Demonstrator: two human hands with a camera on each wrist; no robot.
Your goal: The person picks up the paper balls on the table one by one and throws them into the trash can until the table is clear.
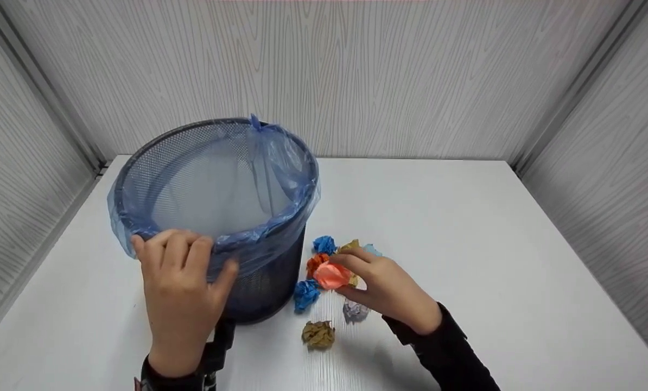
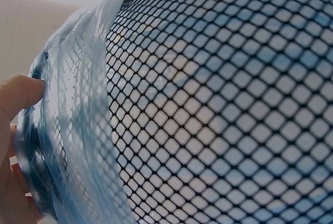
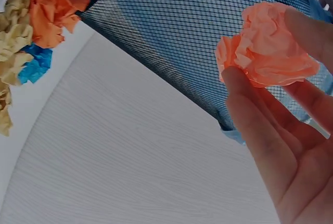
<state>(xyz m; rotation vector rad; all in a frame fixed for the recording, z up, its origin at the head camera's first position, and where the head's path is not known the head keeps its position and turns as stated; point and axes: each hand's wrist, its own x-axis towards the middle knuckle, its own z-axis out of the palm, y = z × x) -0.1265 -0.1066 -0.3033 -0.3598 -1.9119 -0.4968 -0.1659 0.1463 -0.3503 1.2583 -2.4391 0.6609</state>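
Observation:
A black mesh wastebasket (image 1: pixel 272 288), lined with a translucent blue plastic bag (image 1: pixel 291 163), stands on the left part of the table. My left hand (image 1: pixel 183 293) grips its near rim, fingers hooked over the edge and thumb outside; in the left wrist view the thumb (image 2: pixel 21 96) lies against the folded bag. Right of the wastebasket, my right hand (image 1: pixel 389 285) pinches a salmon-pink crumpled paper ball (image 3: pixel 276 47) between thumb and fingers. In the right wrist view this ball is held clear of the table, with the mesh wall behind it.
By the wastebasket's right side lie several crumpled paper balls: blue ones (image 1: pixel 306 296), an orange one (image 3: pixel 52 10), tan ones and a whitish one (image 1: pixel 355 311). A brown ball (image 1: pixel 318 334) lies nearer the front. Wood-grain panels (image 1: pixel 411 81) enclose the white table (image 1: pixel 465 228).

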